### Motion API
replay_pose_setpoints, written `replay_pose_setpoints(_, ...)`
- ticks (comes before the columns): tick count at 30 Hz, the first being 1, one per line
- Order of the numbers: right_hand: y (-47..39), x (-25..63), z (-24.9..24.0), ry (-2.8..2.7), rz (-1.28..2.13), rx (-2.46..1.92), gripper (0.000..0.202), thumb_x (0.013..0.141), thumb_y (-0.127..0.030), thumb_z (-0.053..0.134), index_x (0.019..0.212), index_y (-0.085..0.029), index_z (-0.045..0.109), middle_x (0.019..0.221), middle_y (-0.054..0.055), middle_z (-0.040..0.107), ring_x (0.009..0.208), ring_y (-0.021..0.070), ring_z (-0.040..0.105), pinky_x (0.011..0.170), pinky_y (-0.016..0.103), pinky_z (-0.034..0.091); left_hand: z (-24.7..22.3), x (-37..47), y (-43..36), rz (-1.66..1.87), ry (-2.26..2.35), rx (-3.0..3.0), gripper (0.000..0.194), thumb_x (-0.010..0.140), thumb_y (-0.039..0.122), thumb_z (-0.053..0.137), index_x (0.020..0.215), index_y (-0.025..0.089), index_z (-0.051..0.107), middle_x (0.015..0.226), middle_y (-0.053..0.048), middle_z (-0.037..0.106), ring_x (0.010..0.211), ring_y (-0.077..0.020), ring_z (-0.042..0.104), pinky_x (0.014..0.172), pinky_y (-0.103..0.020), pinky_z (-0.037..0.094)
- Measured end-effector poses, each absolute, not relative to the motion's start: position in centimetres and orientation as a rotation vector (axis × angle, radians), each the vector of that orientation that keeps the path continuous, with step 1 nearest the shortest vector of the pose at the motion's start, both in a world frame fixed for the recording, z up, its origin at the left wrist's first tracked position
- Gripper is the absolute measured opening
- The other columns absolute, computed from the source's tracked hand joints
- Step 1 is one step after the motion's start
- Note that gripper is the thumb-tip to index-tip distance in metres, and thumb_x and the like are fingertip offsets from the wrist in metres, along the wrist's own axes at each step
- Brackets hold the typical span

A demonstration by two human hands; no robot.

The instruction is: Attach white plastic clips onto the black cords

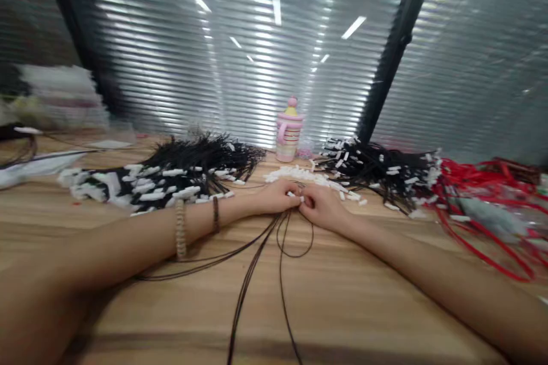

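Observation:
My left hand (278, 196) and my right hand (324, 206) meet over the middle of the table, fingers pinched. Between the left fingertips shows a small white piece (291, 194). The right fingertips close on another small white piece (302, 199), right beside it. Thin black cords (252, 271) run from under the hands toward me, and one makes a loop (311, 239) below the right hand. Whether the cord ends sit inside the white pieces is too small to tell. Just behind the hands lies a pile of loose white pieces (295, 173).
Black cord bundles with white ends lie at left (171, 168) and right (377, 168). A pink cup (288, 131) stands at the back before slatted blinds (240, 40). Red cords (483, 188) and clear plastic bags sit far right. White bags (64, 97) are far left.

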State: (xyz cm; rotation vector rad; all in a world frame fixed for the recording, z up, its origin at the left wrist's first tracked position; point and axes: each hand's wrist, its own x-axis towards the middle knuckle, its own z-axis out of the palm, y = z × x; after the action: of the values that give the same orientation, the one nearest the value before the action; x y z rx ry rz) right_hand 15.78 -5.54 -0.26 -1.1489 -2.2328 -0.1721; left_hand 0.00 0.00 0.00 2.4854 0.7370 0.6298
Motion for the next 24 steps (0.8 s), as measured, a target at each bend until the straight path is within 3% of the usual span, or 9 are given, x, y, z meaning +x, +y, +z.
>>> replay_pose_setpoints(24,-5.02,16.04,-0.64,-2.258,-0.144,-1.162,0.015,0.067,-0.014,0.049,0.055,-0.015,0.041,0.054,-0.001,0.046,0.053,0.0099,0.042,0.051,0.021,0.026,0.12,0.05,-0.55,0.681,0.673,2.464,0.025,0.072,0.022,0.046,0.08,0.014,0.068,0.077,0.001,0.067,0.069,-0.0109,0.055,0.063,-0.018,0.036)
